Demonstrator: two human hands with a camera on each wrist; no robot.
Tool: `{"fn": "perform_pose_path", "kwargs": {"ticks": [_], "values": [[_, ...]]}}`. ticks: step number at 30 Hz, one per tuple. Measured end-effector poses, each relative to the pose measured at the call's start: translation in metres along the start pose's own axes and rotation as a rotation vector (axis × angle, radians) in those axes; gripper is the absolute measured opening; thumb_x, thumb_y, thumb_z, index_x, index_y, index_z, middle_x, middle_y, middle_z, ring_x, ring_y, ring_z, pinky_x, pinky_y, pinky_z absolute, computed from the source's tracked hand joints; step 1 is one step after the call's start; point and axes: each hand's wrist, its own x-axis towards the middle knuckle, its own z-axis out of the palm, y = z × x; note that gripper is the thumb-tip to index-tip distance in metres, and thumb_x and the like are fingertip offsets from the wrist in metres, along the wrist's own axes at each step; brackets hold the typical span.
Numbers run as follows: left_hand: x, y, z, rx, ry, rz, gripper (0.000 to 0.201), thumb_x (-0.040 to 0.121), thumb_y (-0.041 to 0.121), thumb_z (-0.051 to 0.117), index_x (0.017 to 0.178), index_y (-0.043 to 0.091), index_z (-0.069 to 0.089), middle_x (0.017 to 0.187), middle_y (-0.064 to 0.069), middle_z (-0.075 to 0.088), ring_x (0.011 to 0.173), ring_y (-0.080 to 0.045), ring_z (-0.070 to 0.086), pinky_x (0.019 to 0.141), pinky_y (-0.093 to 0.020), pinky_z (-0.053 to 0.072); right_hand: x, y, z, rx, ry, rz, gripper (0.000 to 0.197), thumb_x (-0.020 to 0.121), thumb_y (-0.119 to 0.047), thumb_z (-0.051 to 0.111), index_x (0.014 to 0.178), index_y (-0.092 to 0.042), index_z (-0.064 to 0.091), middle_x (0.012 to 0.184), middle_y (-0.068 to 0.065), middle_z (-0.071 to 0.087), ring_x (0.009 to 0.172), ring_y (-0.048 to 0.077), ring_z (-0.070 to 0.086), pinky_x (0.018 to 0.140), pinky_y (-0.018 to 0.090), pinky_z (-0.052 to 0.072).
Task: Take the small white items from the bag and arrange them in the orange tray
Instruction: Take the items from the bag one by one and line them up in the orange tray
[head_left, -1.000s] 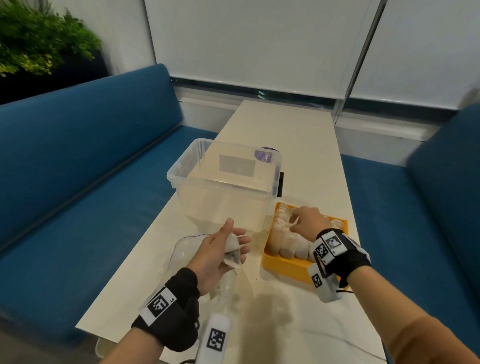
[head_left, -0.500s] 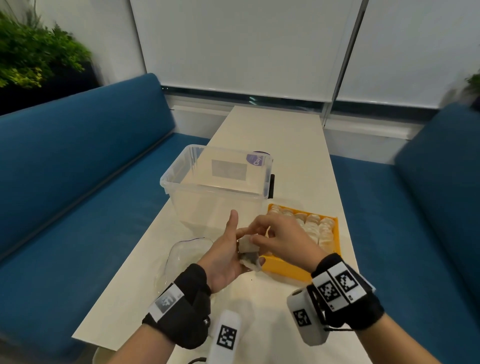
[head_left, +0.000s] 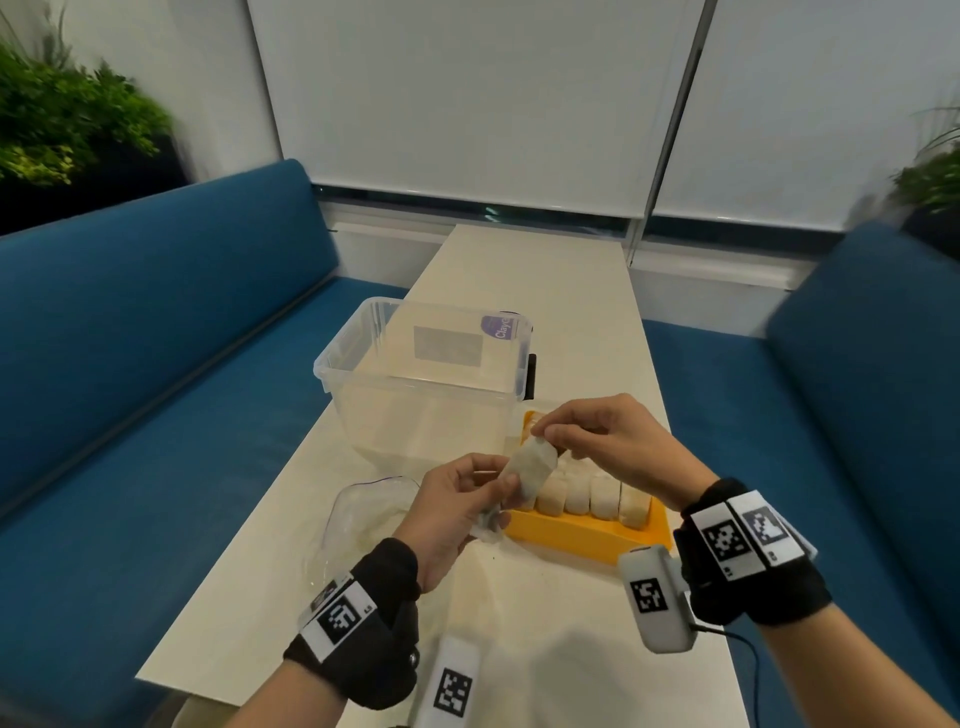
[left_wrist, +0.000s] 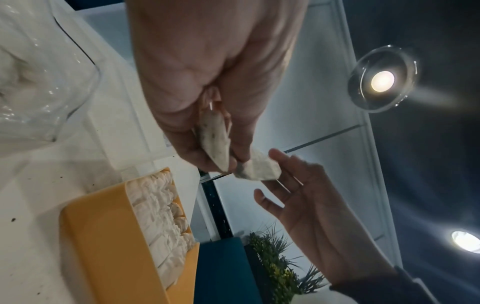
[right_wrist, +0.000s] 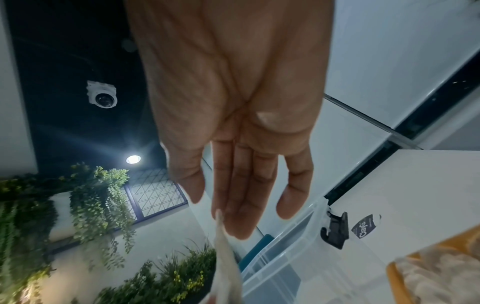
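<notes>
My left hand (head_left: 467, 493) is raised beside the orange tray (head_left: 587, 540) and grips a small white item (left_wrist: 215, 139) between thumb and fingers. My right hand (head_left: 543, 431) pinches the top of a second white item (head_left: 530, 462) that stands against the left fingers. In the left wrist view that second item (left_wrist: 259, 168) sits at the right fingertips (left_wrist: 275, 154). The tray holds rows of white items (head_left: 592, 493). The clear bag (head_left: 363, 514) lies crumpled on the table to the left of my left hand.
A clear plastic bin (head_left: 426, 374) with a black latch stands just behind the tray and the bag. The narrow white table (head_left: 519, 623) runs between two blue benches (head_left: 156, 364). Plants stand at the back left and right.
My right hand left the tray, came across to my left hand and took hold of a white item there. Both hands have lifted a little above the table.
</notes>
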Motion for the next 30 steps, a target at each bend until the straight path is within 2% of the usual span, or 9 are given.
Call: {"fn": "perform_pose_path", "kwargs": {"ticks": [4, 9, 13, 20, 23, 26, 30], "values": [[0.001, -0.001, 0.006, 0.032, 0.034, 0.052, 0.023, 0.082, 0.004, 0.071, 0.104, 0.007, 0.066, 0.098, -0.012, 0.071, 0.079, -0.016, 0.067, 0.063, -0.023, 0.054, -0.001, -0.003, -0.001, -0.135, 0.032, -0.015, 0.017, 0.083, -0.014, 0.070, 0.100, -0.016, 0.072, 0.088, -0.001, 0.073, 0.083, 0.008, 0.068, 0.080, 0.019, 0.055], [0.001, 0.001, 0.008, -0.011, 0.023, 0.011, 0.025, 0.083, -0.001, 0.069, 0.106, 0.008, 0.066, 0.095, -0.010, 0.071, 0.064, -0.012, 0.064, 0.059, -0.022, 0.053, 0.001, -0.003, -0.009, -0.215, 0.059, 0.006, 0.020, 0.084, -0.014, 0.069, 0.103, -0.016, 0.071, 0.085, -0.001, 0.072, 0.080, 0.008, 0.067, 0.077, 0.018, 0.054], [0.001, 0.001, 0.009, -0.043, 0.009, 0.006, 0.027, 0.084, -0.003, 0.067, 0.108, 0.006, 0.065, 0.092, -0.010, 0.072, 0.060, -0.009, 0.065, 0.057, -0.020, 0.052, 0.002, -0.001, -0.013, -0.230, 0.044, 0.018, 0.015, 0.084, -0.014, 0.069, 0.098, -0.014, 0.073, 0.087, -0.003, 0.071, 0.081, 0.007, 0.066, 0.076, 0.018, 0.055], [0.003, 0.002, 0.009, -0.073, -0.009, -0.022, 0.022, 0.084, -0.001, 0.067, 0.104, 0.009, 0.064, 0.087, -0.008, 0.073, 0.060, -0.011, 0.064, 0.058, -0.021, 0.053, 0.003, 0.001, -0.015, -0.204, 0.045, 0.040, 0.006, 0.083, -0.017, 0.069, 0.088, -0.020, 0.073, 0.084, -0.001, 0.068, 0.075, 0.014, 0.061, 0.073, 0.030, 0.053], [0.005, 0.001, 0.007, -0.107, -0.027, -0.048, 0.023, 0.087, 0.003, 0.066, 0.110, 0.009, 0.064, 0.087, -0.009, 0.074, 0.065, -0.012, 0.066, 0.060, -0.020, 0.055, 0.004, 0.003, -0.017, -0.171, 0.053, 0.052, 0.006, 0.082, -0.017, 0.070, 0.087, -0.020, 0.073, 0.086, 0.000, 0.065, 0.072, 0.014, 0.059, 0.075, 0.035, 0.053], [0.006, 0.002, 0.009, -0.166, -0.053, -0.102, 0.023, 0.094, 0.017, 0.058, 0.115, 0.009, 0.064, 0.097, -0.009, 0.073, 0.074, -0.011, 0.069, 0.062, -0.021, 0.057, 0.003, 0.000, -0.020, -0.046, 0.027, 0.062, 0.006, 0.083, -0.013, 0.069, 0.088, -0.015, 0.072, 0.080, 0.006, 0.065, 0.065, 0.013, 0.060, 0.072, 0.033, 0.054], [0.006, 0.004, 0.014, -0.220, -0.146, -0.213, 0.038, 0.098, 0.037, 0.049, 0.124, 0.011, 0.059, 0.113, -0.012, 0.071, 0.080, -0.015, 0.068, 0.065, -0.023, 0.057, 0.000, -0.006, -0.023, 0.134, -0.058, 0.005, 0.008, 0.085, -0.002, 0.064, 0.090, -0.004, 0.071, 0.088, 0.014, 0.070, 0.077, 0.019, 0.067, 0.077, 0.028, 0.057]]}}
